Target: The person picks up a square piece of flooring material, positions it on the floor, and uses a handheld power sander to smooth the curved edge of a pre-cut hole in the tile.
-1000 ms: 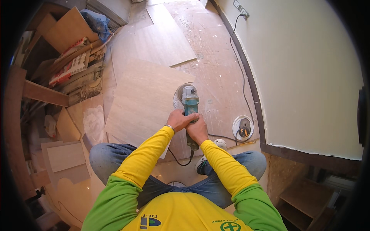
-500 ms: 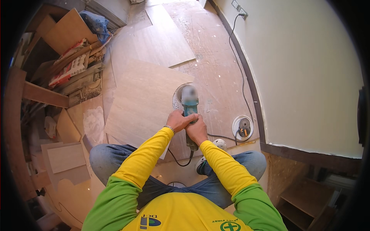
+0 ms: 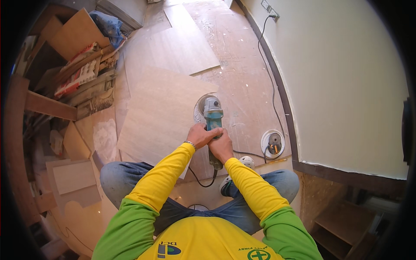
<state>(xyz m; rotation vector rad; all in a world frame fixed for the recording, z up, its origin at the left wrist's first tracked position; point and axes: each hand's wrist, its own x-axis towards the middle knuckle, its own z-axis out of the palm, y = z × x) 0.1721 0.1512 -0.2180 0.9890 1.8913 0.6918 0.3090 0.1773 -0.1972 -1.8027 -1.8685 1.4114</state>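
Both my hands are wrapped around a teal and grey angle grinder [image 3: 213,113], its head pointing away from me. My left hand [image 3: 200,135] closes on the body from the left, and my right hand [image 3: 222,146] grips it from the right, just behind. The grinder's head lies over a round cut-out at the edge of a large pale beige tile [image 3: 158,110]. Most of the disc is hidden under the head. White dust and chips lie around the cut-out. From the grinder's rear a black cord [image 3: 203,185] loops down and to the right.
To the right, a white round dish [image 3: 281,153] holds a grey disc and an orange-black item. A pencil [image 3: 276,161] lies below it. The cord runs up the wall to a socket [image 3: 272,16]. Another tile [image 3: 190,47] lies ahead; boards and scrap [image 3: 89,82] are piled left.
The grinder's head, blurred half a second ago, now shows sharply. My hands and the tile stay in the same place.
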